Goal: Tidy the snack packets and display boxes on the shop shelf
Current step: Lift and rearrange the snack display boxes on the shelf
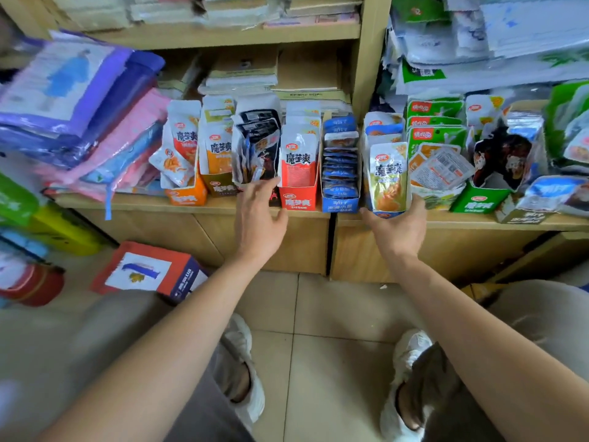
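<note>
At twelve o'clock display boxes (299, 199) stood packed edge to edge, stacked bags (79, 122) blocked ten, floor tiles (334, 362) lay open at six.

Two hands (259, 218) (398, 226); two white shoes (243, 341) (411, 347); one red display box (298, 201); one held display box (384, 214).

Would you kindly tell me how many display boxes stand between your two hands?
2. The red box sits just right of the left hand; the blue box stands next to it, left of the held box in the right hand. None seems hidden between.
</note>
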Demonstrator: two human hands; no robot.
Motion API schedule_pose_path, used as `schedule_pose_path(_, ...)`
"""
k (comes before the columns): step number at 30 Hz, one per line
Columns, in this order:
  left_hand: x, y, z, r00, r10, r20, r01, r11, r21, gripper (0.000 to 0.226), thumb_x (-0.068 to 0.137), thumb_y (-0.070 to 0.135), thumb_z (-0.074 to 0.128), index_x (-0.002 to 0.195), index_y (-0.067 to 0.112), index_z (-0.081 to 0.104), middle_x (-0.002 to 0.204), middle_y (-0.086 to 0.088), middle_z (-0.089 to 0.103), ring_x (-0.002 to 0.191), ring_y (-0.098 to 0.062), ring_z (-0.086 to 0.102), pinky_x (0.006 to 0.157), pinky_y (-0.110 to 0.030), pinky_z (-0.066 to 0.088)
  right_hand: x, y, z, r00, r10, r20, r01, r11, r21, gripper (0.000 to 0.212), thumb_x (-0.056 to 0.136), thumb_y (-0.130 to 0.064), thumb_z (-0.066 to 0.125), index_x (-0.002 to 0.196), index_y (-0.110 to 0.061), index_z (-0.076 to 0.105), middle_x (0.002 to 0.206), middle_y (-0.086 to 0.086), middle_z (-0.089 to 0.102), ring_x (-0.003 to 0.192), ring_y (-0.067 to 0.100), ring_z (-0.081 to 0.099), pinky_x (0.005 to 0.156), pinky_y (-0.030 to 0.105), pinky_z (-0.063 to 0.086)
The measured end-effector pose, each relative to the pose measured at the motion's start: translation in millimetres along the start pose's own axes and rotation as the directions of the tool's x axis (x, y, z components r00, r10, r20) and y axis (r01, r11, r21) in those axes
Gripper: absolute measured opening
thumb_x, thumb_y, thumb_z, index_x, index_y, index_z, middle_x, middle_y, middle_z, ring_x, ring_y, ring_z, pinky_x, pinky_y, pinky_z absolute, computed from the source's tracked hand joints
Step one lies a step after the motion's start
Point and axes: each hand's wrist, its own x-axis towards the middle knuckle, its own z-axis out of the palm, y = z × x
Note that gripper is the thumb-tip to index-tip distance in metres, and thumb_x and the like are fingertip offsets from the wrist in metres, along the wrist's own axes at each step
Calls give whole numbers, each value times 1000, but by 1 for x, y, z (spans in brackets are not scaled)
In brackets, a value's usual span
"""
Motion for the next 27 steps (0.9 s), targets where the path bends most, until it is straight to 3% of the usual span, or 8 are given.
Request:
schedule_pose_path(4,-2,-2,20,999,30,26,-30,999,19,65,83,19,79,143,19,54,141,-11,37,119,-24,52,98,-23,40,-3,-10,-7,999,35,-41,-37,999,-40,48,64,-36,85,100,-22,56,91,-3,65,83,21,59,73,28,43)
schedule_pose_path(8,-5,0,32,1000,26,6,-26,999,35,64,83,18,78,143,18,55,146,-14,30,135,-27,38,101,-20,34,-9,-22,-24,994,6,-106,-11,999,-42,44,61,-39,85,96,-19,67,82,-5,68,74,17,62,61,23,42)
schedule_pose_path(10,-8,2,36,1000,24,-2,-24,1000,-15,64,82,12,77,142,15,55,146,-16,29,137,-27,34,110,-22,30,-15,-26,-35,993,-13,-121,11,1000,-16,43,62,-39,84,96,-19,67,78,-9,67,70,13,61,55,16,38)
schedule_pose_path(13,-11,6,39,1000,-3,22,5,997,-79,69,81,8,77,144,15,51,147,-15,27,132,-28,41,112,-31,39,-26,-36,-51,988,-48,-149,57,997,59,39,63,-38,84,95,-22,68,76,-14,67,67,2,63,58,18,46)
schedule_pose_path(16,-12,14,39,996,-33,83,42,992,-116,74,83,8,76,149,19,44,146,-11,30,126,-21,48,100,-18,37,-30,-47,-68,984,-81,-157,108,979,175,37,65,-33,87,96,-23,68,79,-15,69,67,-4,64,57,10,47)
schedule_pose_path(19,-12,23,38,990,-59,128,76,989,-129,75,86,11,74,151,25,40,149,-7,33,127,-16,49,96,-15,35,-28,-51,-80,983,-94,-161,131,962,240,41,65,-29,88,99,-17,71,83,-11,72,68,-3,64,57,10,47)
schedule_pose_path(24,-11,23,39,982,-11,190,35,992,-122,80,85,14,75,153,33,38,150,0,32,127,-13,48,97,-21,43,-25,-44,-83,987,-99,-125,131,952,277,40,66,-26,88,102,-17,71,87,-9,74,76,3,71,63,21,57)
schedule_pose_path(27,-11,15,40,971,4,241,58,966,-251,84,85,9,74,155,34,35,149,6,40,129,-7,48,104,-20,40,-25,-43,-81,988,-115,-101,140,947,289,38,69,-24,88,102,-16,71,88,-10,74,76,0,70,62,19,56)
